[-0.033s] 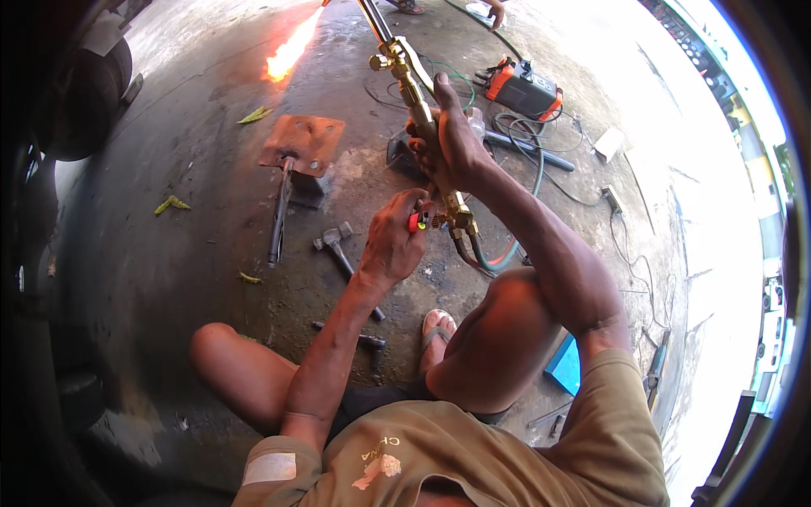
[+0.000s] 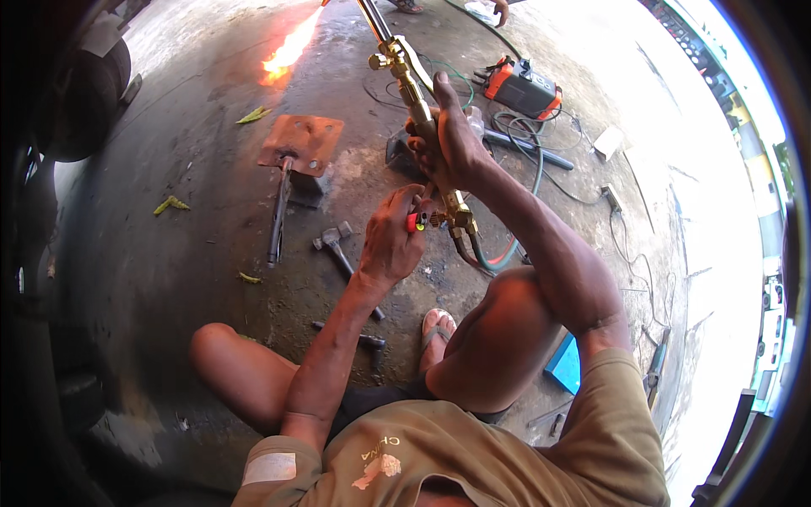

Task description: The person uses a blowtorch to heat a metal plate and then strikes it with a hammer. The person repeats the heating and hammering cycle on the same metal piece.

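My right hand [image 2: 456, 144] is wrapped around the handle of a brass cutting torch [image 2: 411, 91], which points up and away to the left. From its tip a bright orange flame [image 2: 289, 52] streams down toward the floor. My left hand [image 2: 391, 241] is closed on a small red lighter [image 2: 414, 222], its fingers close by the valve knob [image 2: 438, 220] at the torch's rear; whether they touch the knob is hidden. Beyond my left hand, a rusty square plate [image 2: 302, 142] with holes has a metal pipe [image 2: 279, 215] joined to it. A hammer [image 2: 340, 252] lies nearer.
An orange and black welding machine [image 2: 524, 89] stands far right among cables, beside a metal pipe [image 2: 541, 154]. Hoses [image 2: 498, 260] run from the torch. A second hammer-like tool [image 2: 370, 341] and a blue box [image 2: 564, 365] lie near my legs. Another person's hand [image 2: 501, 12] shows at the top.
The flame's shape has shifted slightly, reaching a little further down and left. Both my hands keep almost the same place and grip.
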`<state>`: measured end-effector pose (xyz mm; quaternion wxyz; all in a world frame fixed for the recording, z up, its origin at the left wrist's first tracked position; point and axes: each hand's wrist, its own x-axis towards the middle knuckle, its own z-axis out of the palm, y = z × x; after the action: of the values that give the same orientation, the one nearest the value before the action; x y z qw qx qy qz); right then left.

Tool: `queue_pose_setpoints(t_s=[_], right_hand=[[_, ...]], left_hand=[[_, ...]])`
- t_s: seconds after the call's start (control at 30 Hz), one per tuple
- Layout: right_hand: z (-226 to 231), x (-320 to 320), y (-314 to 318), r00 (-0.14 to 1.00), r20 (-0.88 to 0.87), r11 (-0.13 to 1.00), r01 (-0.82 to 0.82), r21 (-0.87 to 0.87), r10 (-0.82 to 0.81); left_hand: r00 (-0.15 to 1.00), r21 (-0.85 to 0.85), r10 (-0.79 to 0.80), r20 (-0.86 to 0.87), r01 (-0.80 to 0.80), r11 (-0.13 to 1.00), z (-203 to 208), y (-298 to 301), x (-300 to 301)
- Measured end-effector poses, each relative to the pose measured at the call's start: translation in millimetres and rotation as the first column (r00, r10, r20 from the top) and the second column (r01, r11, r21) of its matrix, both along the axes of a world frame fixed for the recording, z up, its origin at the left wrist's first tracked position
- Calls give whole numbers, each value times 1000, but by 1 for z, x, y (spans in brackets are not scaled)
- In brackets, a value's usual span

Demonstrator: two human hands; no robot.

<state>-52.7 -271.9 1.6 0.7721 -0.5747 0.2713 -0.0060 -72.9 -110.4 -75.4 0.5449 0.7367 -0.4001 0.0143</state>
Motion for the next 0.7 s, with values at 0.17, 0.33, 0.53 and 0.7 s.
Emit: queue_pose_setpoints(t_s=[0.17,0.33,0.53,0.7], right_hand=[[0,1,-6,1000,8,1000,-8,-6,8],[-5,4,-6,1000,24,1000,19,18,-20],[-1,5,-5,999,-5,998,50,35,-50],[-6,10,-7,994,51,995,91,39,-93]], left_hand=[[987,14,9,-159,-7,1000,8,0,-5],[959,-17,45,278,-42,999,6,1,-17],[985,22,90,145,-94,995,1,-1,-12],[802,231,-106,588,-41,972,28,-17,-27]])
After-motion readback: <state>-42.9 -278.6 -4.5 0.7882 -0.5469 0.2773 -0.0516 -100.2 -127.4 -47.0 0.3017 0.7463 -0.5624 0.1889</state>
